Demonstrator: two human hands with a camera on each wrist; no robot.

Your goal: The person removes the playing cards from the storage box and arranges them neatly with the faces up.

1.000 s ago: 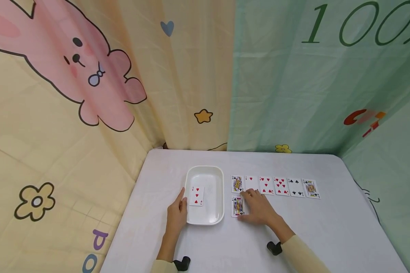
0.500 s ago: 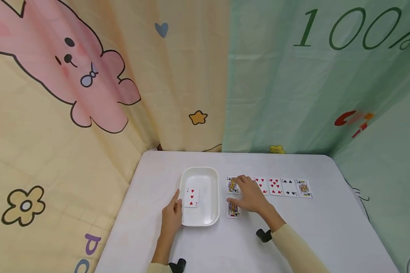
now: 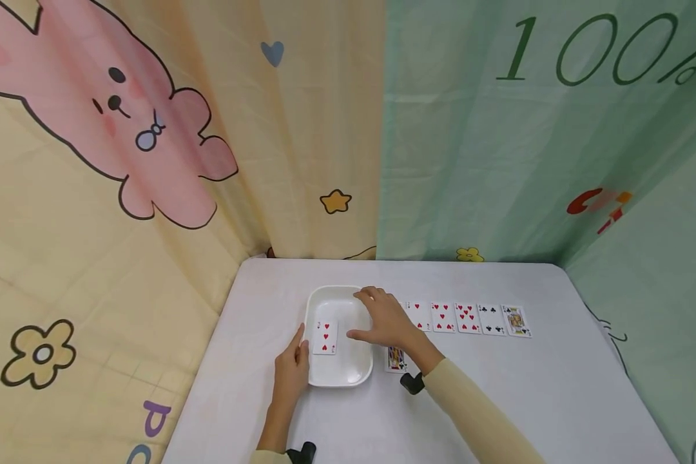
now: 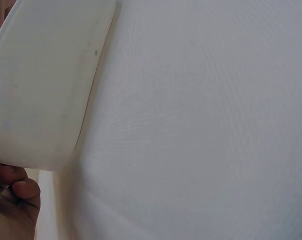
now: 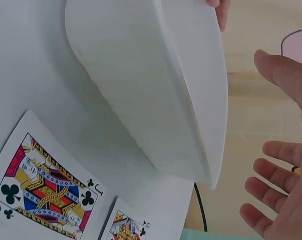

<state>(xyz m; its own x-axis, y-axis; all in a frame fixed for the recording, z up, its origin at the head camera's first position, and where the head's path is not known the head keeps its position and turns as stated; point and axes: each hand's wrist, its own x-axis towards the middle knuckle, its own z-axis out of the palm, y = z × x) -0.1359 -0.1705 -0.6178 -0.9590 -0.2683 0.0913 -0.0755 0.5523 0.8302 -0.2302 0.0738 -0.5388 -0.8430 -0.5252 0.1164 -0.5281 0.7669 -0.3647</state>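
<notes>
My left hand [image 3: 292, 372] grips the left side of a white tray [image 3: 364, 374], thumb at the rim. In the left wrist view, its curled fingers [image 4: 25, 187] are against the tray's end. A three of hearts [image 3: 325, 338] lies face up in the tray. Over the tray's right rim hovers my right hand [image 3: 390, 320], fingers spread and thumb apart; the right wrist view shows nothing between them. The jack of clubs [image 5: 48, 187] lies on the table beside the tray, partly covered by the right forearm in the head view.
A row of face-up playing cards runs right of the tray, among them a two of hearts [image 3: 418, 316] and a king [image 3: 517, 320]. The right hand mostly hides the row's first card [image 5: 124, 227]. Printed curtains [image 3: 325, 129] surround the white table [image 3: 557, 399].
My right hand has left the jack of clubs, passed over the left end of the card row and moved left over the tray. The left hand stays on the tray.
</notes>
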